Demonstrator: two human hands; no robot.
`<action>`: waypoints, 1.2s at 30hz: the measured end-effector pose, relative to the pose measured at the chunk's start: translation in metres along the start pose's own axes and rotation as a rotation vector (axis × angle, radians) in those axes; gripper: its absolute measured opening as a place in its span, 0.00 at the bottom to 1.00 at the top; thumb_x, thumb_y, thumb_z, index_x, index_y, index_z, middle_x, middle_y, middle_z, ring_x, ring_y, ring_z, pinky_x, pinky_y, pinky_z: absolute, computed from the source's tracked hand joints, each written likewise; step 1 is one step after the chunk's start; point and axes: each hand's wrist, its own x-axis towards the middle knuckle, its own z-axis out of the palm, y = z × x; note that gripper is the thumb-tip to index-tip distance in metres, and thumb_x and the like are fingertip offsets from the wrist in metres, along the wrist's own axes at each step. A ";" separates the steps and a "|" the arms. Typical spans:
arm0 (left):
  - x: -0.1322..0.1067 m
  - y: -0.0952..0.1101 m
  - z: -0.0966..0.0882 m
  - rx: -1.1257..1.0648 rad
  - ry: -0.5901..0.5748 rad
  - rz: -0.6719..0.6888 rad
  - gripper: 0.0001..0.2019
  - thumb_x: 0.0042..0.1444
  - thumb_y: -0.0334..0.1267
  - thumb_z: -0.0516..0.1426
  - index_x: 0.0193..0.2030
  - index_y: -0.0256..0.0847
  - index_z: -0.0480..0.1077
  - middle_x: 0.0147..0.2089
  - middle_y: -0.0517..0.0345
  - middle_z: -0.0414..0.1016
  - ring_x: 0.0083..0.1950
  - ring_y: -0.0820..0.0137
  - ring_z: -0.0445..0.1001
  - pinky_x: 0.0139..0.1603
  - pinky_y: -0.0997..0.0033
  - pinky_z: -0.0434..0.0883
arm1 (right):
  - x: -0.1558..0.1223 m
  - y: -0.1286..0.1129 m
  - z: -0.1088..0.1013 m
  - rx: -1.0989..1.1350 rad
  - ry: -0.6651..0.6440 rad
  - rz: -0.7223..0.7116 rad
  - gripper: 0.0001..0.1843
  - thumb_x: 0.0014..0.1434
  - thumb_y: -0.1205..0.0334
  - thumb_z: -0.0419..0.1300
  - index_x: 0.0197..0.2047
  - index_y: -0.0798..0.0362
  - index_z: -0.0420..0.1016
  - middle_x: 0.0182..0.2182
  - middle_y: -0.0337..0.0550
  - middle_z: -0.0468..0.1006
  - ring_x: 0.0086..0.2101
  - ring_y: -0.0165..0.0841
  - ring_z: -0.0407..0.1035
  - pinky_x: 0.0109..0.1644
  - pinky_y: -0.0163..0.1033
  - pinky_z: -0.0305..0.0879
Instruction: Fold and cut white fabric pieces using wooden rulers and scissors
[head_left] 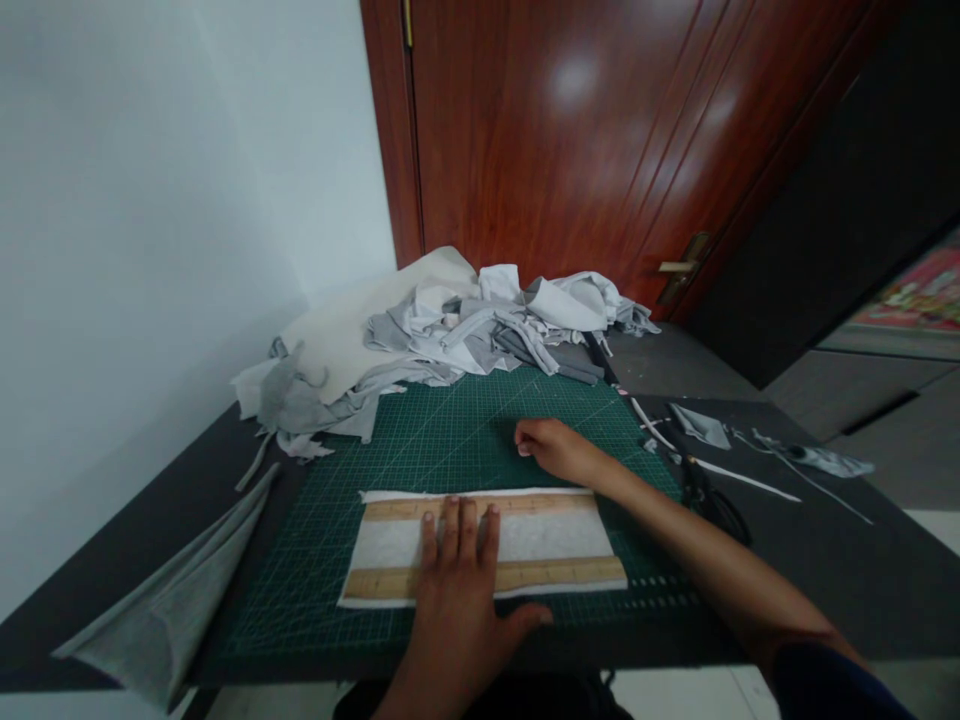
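A white rectangular piece of fabric [555,540] lies on the green cutting mat [300,560]. Along its far and near edges run two tan strips [555,573] whose material I cannot make out. My left hand [461,580] rests flat on the fabric, fingers spread across the middle and touching the upper strip. Beyond the fabric's far edge, my right hand [551,445] is closed over the mat with its fingers curled. Whatever it may hold is hidden.
Crumpled grey and white fabric scraps [480,330] are heaped at the back by the door [540,120]. A folded grey cloth [180,590] hangs over the left front edge. Right of the mat lie black-handled scissors [712,505], thin white strips [750,482] and small scraps [701,425].
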 end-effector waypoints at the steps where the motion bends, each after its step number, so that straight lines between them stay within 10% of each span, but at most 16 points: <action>1: 0.000 -0.001 0.001 -0.002 0.013 0.014 0.55 0.46 0.74 0.58 0.74 0.39 0.57 0.76 0.37 0.53 0.77 0.39 0.45 0.74 0.33 0.43 | 0.003 0.007 0.001 -0.013 0.015 0.041 0.09 0.61 0.75 0.55 0.37 0.56 0.75 0.32 0.41 0.78 0.36 0.32 0.71 0.42 0.33 0.61; 7: 0.002 -0.014 -0.004 0.006 0.025 0.100 0.46 0.55 0.69 0.56 0.73 0.40 0.59 0.75 0.41 0.55 0.77 0.42 0.48 0.74 0.34 0.46 | -0.003 0.006 0.001 -0.114 0.114 0.105 0.09 0.67 0.68 0.56 0.47 0.59 0.76 0.44 0.52 0.78 0.43 0.35 0.72 0.48 0.37 0.62; 11: 0.006 -0.020 -0.014 0.001 0.003 0.152 0.41 0.59 0.64 0.57 0.72 0.40 0.59 0.75 0.41 0.55 0.77 0.46 0.48 0.74 0.36 0.49 | -0.022 -0.022 0.010 -0.054 -0.078 -0.077 0.09 0.66 0.58 0.60 0.46 0.54 0.76 0.40 0.45 0.78 0.40 0.34 0.72 0.45 0.36 0.62; 17: 0.005 -0.018 -0.018 -0.061 0.044 0.216 0.32 0.63 0.54 0.59 0.70 0.43 0.61 0.75 0.46 0.56 0.77 0.48 0.47 0.75 0.40 0.51 | -0.027 -0.033 0.029 -0.072 -0.105 -0.078 0.05 0.66 0.68 0.56 0.43 0.55 0.73 0.39 0.46 0.76 0.41 0.35 0.70 0.45 0.37 0.61; 24: 0.006 -0.013 -0.028 -0.238 -0.002 0.407 0.06 0.64 0.38 0.60 0.47 0.42 0.73 0.52 0.55 0.76 0.67 0.63 0.66 0.74 0.60 0.56 | -0.025 -0.026 0.026 -0.110 -0.124 -0.113 0.13 0.67 0.55 0.59 0.49 0.56 0.71 0.42 0.49 0.76 0.43 0.39 0.70 0.50 0.41 0.63; 36: 0.008 -0.015 -0.038 -0.302 0.004 0.387 0.04 0.63 0.33 0.59 0.42 0.43 0.75 0.47 0.57 0.76 0.61 0.64 0.68 0.70 0.59 0.60 | -0.039 -0.046 0.045 -0.565 0.010 0.021 0.16 0.74 0.59 0.46 0.46 0.58 0.73 0.45 0.58 0.76 0.49 0.45 0.70 0.52 0.44 0.65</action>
